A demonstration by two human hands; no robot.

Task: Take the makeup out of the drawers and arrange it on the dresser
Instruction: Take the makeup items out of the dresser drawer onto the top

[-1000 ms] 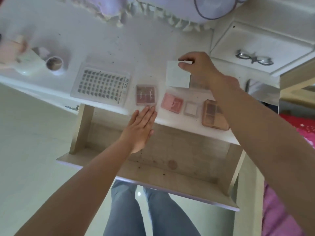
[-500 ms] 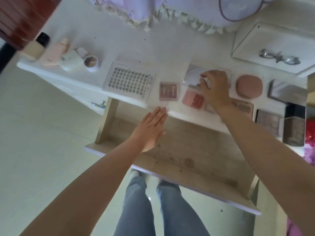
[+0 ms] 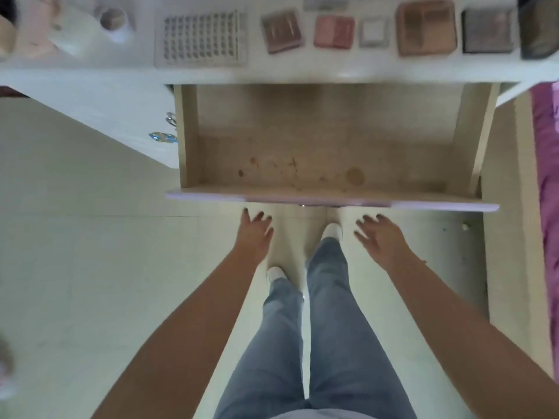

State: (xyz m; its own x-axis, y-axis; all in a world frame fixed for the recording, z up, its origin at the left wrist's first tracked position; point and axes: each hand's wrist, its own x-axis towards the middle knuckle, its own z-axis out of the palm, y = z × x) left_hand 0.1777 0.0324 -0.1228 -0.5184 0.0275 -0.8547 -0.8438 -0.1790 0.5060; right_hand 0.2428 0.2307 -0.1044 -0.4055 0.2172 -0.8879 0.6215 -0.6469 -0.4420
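- White dresser top (image 3: 302, 72) runs across 12 o'clock, blurred.
- Open light-wood drawer (image 3: 326, 155) at centre, pulled out toward the person; only brown stains show on its floor, no makeup visible inside.
- Pale tiled floor (image 3: 75, 267) fills 9 o'clock; purple fabric (image 3: 547, 176) at 3 o'clock edge.
- Person's blue-grey trouser legs (image 3: 332, 328) at 6 o'clock, white shoes under them.
- Left hand (image 3: 254, 234) just at 6 o'clock of the drawer front, fingers spread apart and straight, holding nothing, not touching the drawer.
- Right hand (image 3: 381, 240) at 4 o'clock of the left one, fingers spread apart, loose, holding nothing, also clear of the drawer front.
- Makeup is on the dresser in a row along 12 o'clock, left to right: clear rectangular tray with a grid of small dark pieces (image 3: 201, 37); mauve square palette (image 3: 282, 31); pink square compact (image 3: 334, 31); small white square compact (image 3: 374, 33); large tan palette (image 3: 426, 27); dark grey-brown square palette (image 3: 487, 30); black case (image 3: 540, 28), cut off by the frame.
- At 11 o'clock: small round white jar (image 3: 113, 21) and pale bottles (image 3: 36, 28), too blurred to tell more.
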